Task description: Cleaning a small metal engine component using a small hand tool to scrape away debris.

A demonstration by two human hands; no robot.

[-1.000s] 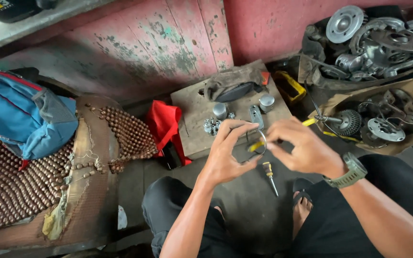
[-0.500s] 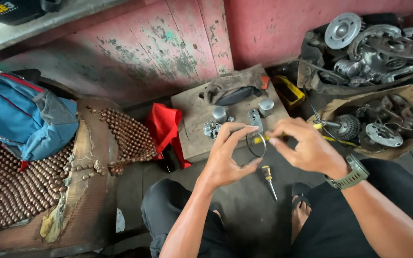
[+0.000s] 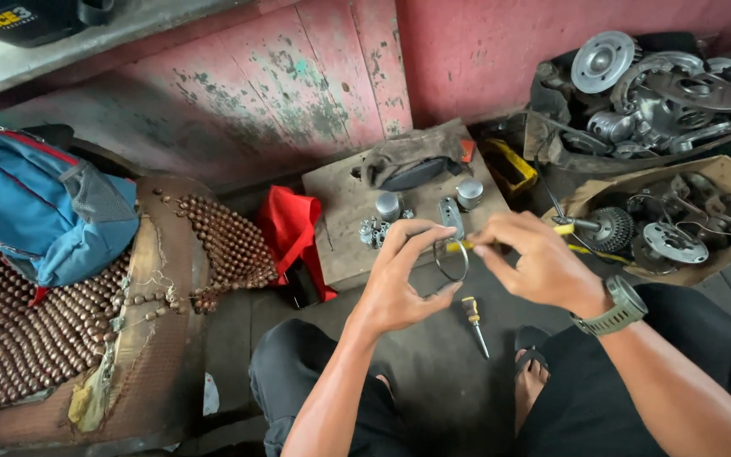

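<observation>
My left hand holds a thin dark ring between thumb and fingers, upright in front of me. My right hand, with a grey-green wristwatch on it, pinches a small yellow-handled tool whose end meets the top of the ring. A yellow-handled screwdriver lies on the dark floor just below both hands. Behind the hands, a worn board carries two small metal cylinders, a flat metal piece and a cluster of small nuts.
A dark rag and curved part lie at the board's back. Red cloth is to its left, a beaded seat cover with a blue backpack far left. Boxes of metal engine parts fill the right; a pink wall stands behind.
The ring has become clearly visible between my hands; my left fingers opened wider around it. My right hand stays at its top edge. The view shifted slightly.
</observation>
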